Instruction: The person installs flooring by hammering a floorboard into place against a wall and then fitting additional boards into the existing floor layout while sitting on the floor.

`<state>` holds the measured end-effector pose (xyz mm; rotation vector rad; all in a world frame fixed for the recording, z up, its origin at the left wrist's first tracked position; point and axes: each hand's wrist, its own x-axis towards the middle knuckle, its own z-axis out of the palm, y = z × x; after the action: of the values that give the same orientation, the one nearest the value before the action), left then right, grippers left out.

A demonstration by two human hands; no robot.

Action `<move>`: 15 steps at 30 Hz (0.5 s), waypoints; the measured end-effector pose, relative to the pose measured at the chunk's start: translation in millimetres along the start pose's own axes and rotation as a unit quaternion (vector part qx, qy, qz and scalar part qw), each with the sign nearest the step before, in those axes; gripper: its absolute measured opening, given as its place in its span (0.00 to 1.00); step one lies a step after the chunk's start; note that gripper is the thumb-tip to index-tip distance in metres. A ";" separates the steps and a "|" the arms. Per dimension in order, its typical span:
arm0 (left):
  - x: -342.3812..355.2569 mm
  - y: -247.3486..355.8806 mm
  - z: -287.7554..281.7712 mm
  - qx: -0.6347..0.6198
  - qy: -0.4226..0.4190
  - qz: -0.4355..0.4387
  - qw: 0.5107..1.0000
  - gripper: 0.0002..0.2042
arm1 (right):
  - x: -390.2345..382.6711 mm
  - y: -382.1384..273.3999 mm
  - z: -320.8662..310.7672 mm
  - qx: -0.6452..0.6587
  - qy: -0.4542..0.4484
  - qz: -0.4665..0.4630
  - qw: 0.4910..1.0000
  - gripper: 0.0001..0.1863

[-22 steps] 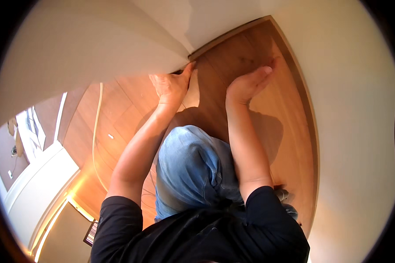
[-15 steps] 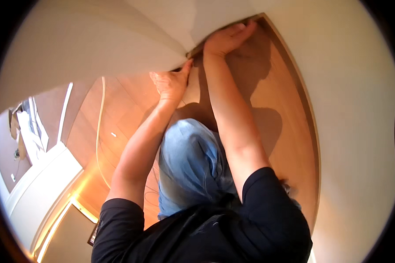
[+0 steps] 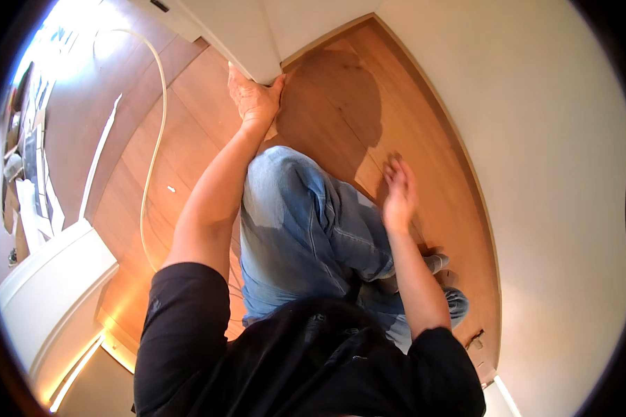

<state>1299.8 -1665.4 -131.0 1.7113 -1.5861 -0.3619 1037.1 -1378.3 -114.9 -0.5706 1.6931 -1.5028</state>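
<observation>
My left hand (image 3: 257, 101) is at the foot of a white wall end (image 3: 254, 45). Its thumb lies along one side and its fingers along the other, so it grips the end near the floor. Whether a thin piece sits under the palm is hidden. Above the wooden floor (image 3: 313, 97), right of my raised knee, my right hand (image 3: 400, 194) hangs free, slightly blurred, fingers apart and nothing in them. A narrow brown baseboard strip (image 3: 459, 142) runs along the foot of the walls, reaching the wall end beside my left thumb.
A cream cord (image 3: 163, 104) curves over the floor at left, near a white strip (image 3: 103, 149) and a small white bit (image 3: 172, 189). Scraps (image 3: 31, 160) lie at far left, beyond a white ledge (image 3: 55, 278). The right wall (image 3: 556, 174) rises close by.
My right hand has left the baseboard by the far wall and drawn back toward me. My left hand stays at the wall end. The view has shifted, showing more floor at left.
</observation>
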 end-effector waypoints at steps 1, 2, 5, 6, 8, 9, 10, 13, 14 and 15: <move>-0.3 -1.6 -0.4 0.005 0.005 0.014 1.000 0.55 | -26.0 -14.0 -34.0 -0.016 0.027 -0.001 1.000 0.27; 0.0 -3.0 -2.2 0.008 0.002 0.021 1.000 0.56 | -50.9 -31.5 -66.6 -0.066 0.068 -0.003 0.995 0.26; 2.0 -6.1 -13.6 -0.031 -0.050 0.014 0.998 0.57 | -121.9 -85.4 -149.1 -0.246 0.154 -0.053 0.955 0.21; 2.1 -5.9 -17.2 -0.040 -0.033 0.035 0.998 0.57 | -147.5 -100.6 -174.0 -0.315 0.160 -0.076 0.932 0.20; 1.8 -4.9 -23.1 -0.069 -0.106 0.003 0.992 0.59 | -198.3 -117.6 -218.3 -0.378 0.243 -0.054 0.892 0.21; 0.2 -2.5 -22.6 -0.070 -0.144 -0.014 0.987 0.59 | -221.3 -122.2 -240.2 -0.434 0.271 -0.078 0.856 0.23; -2.6 -0.4 -21.0 -0.020 -0.082 0.003 0.996 0.60 | -250.5 -126.8 -261.2 -0.535 0.273 -0.086 0.795 0.25; -5.5 5.8 -13.0 0.024 -0.027 0.016 0.999 0.63 | -313.4 -103.4 -297.2 -0.566 0.395 -0.013 0.724 0.29; -6.4 6.7 -11.6 0.029 -0.026 -0.009 0.999 0.63 | -327.9 -85.8 -299.4 -0.558 0.398 0.010 0.728 0.29; -6.0 7.6 -10.3 0.039 -0.012 -0.033 0.999 0.62 | -339.6 -68.7 -298.7 -0.518 0.398 0.045 0.756 0.32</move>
<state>1300.0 -1655.9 -120.6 1.8283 -1.5824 -0.3593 990.4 -949.1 36.1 -0.3524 3.1892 -0.5673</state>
